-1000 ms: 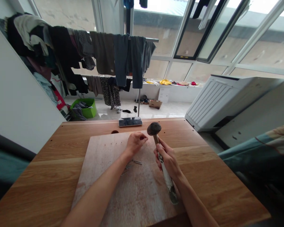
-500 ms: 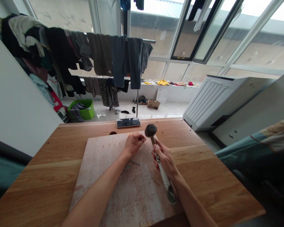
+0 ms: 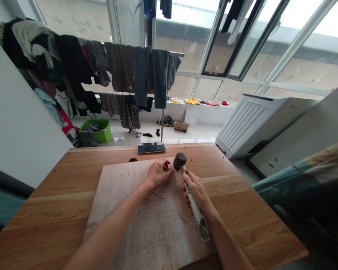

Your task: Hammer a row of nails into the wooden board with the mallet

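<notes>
My right hand [image 3: 195, 188] is wrapped round the pale, worn handle of a mallet [image 3: 180, 160] with a dark, blunt head. The head hovers over the far edge of a whitish wooden board [image 3: 146, 236], just right of my left hand [image 3: 158, 173]. My left thumb and fingertips are pinched at the board's far edge on what looks like a thin nail, mostly hidden by the fingers. Several loose nails [image 3: 159, 195] lie on the board near my left forearm. A row of small dark dots [image 3: 128, 174], nail heads or holes, runs along the board's far left part.
The board lies on a wooden table [image 3: 59, 202]. A phone [image 3: 151, 147] lies at the table's far edge, near a small brown round object [image 3: 133, 160]. Beyond stand a clothes rack with hanging trousers [image 3: 160, 78], a green basin [image 3: 103, 133] and a white ribbed cabinet [image 3: 245, 122].
The mallet head has dropped slightly towards the board, near my left fingertips. My left hand has shifted a little, and more of the loose nails shows. The view has tilted slightly.
</notes>
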{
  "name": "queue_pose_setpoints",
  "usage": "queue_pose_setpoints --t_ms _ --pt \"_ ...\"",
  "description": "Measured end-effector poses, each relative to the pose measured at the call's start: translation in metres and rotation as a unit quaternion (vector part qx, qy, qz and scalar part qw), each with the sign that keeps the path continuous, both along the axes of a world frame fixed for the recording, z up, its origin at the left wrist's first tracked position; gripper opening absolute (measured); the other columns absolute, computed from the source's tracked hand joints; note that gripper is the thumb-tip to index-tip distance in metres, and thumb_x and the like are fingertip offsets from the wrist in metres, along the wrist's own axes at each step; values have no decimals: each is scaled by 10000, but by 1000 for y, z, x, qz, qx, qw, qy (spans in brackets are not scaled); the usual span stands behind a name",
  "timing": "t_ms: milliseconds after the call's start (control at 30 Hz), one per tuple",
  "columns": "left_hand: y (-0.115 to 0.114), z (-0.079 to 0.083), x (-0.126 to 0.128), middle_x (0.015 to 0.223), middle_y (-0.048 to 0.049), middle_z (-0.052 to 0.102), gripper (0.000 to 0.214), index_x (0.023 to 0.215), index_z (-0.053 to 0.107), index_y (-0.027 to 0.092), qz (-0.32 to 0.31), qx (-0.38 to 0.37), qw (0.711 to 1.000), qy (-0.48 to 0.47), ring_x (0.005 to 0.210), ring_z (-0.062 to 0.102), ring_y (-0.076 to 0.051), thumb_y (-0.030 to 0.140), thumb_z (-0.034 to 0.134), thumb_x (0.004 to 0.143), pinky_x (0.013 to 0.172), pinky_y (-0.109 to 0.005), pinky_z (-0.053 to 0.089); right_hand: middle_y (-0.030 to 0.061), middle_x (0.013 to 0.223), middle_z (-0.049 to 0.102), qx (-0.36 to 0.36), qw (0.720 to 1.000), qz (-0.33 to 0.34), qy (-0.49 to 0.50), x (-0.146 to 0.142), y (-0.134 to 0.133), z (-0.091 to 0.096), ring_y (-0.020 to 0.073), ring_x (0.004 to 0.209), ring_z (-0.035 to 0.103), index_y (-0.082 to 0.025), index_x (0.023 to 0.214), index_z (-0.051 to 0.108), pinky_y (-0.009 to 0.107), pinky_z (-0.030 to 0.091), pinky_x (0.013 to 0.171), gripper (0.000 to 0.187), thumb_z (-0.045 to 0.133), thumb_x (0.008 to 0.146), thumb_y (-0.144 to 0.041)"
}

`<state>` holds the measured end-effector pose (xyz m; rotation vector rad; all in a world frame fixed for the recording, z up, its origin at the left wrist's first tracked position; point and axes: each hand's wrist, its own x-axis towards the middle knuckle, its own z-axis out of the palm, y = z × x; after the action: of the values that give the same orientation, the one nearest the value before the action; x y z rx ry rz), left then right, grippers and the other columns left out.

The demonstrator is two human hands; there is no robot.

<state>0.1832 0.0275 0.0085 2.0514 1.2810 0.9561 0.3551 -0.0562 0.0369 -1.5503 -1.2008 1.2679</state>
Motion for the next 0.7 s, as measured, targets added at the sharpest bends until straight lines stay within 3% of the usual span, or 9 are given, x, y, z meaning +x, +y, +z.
queue_pose_setpoints --t_ms 100,167,267,367,533,700 --pt "-7 13 -20 845 -27 675 128 898 655 165 -39 7 999 22 775 627 -158 163 641 770 716 -255 482 -58 606 549 -4 1000 7 -13 0 1 -1 118 385 499 -204 1206 553 207 418 330 434 460 886 -483" --pt "-17 27 -36 811 -16 651 57 807 631 177 -68 15 993 98 755 599 -158 156 620 756 695 -258 455 -58 603 555 0 1000 10 -27 -1 2 -2 122 379 503 -200 1211 543 210 420 324 450 462 877 -490" --pt "-35 50 -53 797 2 625 47 761 612 198 -149 -8 961 231 723 565 -159 209 649 735 647 -264 415 -60 587 557 6 999 13 -45 -1 3 -4 133 371 510 -199 1238 536 217 422 317 472 468 870 -487" --pt "-49 64 -54 859 -12 623 125 793 632 216 -209 -18 929 306 768 569 -183 283 699 712 633 -274 408 -60 577 555 7 999 12 -49 -2 3 -4 137 370 510 -201 1269 533 220 421 319 474 470 878 -463" --pt "-57 64 -36 802 -36 622 93 649 629 218 -229 -18 907 352 649 536 -182 193 718 658 561 -300 375 -59 584 561 6 999 8 -53 -2 2 -2 131 372 515 -195 1257 546 212 411 322 470 502 876 -466" --pt "-55 60 -33 646 7 556 253 501 553 223 -238 -10 929 283 538 468 -153 74 745 571 499 -301 309 -61 576 553 11 999 2 -43 -3 2 -2 137 369 510 -188 1258 545 220 408 310 479 517 872 -469"
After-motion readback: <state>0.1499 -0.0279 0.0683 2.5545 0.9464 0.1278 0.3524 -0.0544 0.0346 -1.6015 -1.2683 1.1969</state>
